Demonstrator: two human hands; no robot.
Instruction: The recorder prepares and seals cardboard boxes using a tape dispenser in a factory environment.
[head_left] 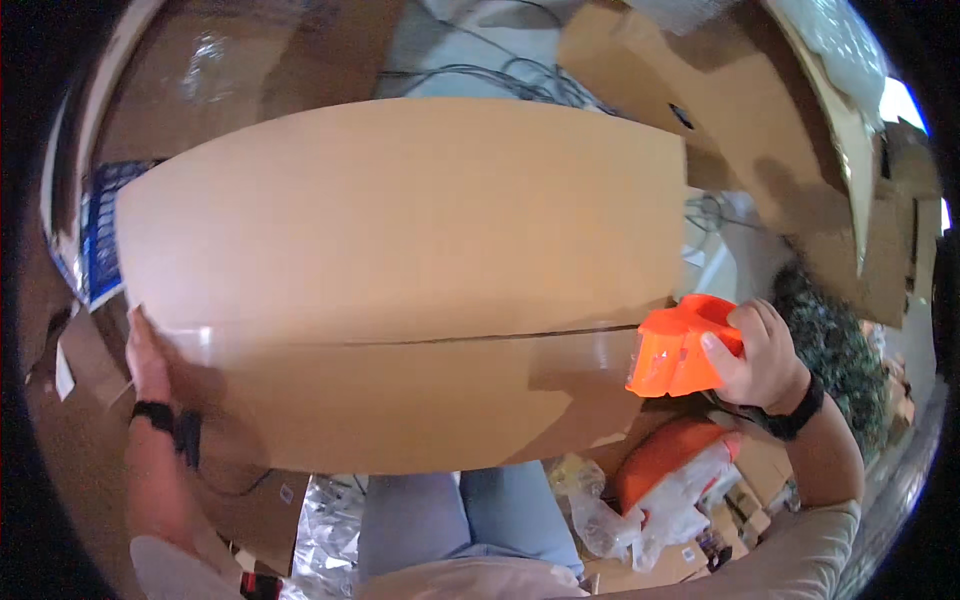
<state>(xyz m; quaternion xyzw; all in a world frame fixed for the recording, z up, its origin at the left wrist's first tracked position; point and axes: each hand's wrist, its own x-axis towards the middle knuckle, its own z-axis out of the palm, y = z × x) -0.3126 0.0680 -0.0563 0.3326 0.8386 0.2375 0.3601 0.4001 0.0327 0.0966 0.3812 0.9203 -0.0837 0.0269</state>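
Observation:
A large brown cardboard box point(420, 220) lies across the middle, just ahead of my legs. A dark seam runs between its top flaps, widest toward the right. Shiny strips that look like clear tape show at either end of the seam. My left hand point(150, 358) holds the box's left edge, fingers stretched along its side and partly hidden. An orange tape dispenser point(678, 352) is in my right hand point(762, 355), with fingers and thumb wrapped round its right end. It sits at the right end of the seam; whether it touches the cardboard I cannot tell.
Black cables point(510, 80) lie on the floor behind the box. Large open cardboard point(720, 100) stands at the far right, above dark green foliage point(835, 350). Near my right leg lie an orange item point(665, 460) and clear plastic wrap point(665, 510). Silver foil point(330, 540) is beside my left leg.

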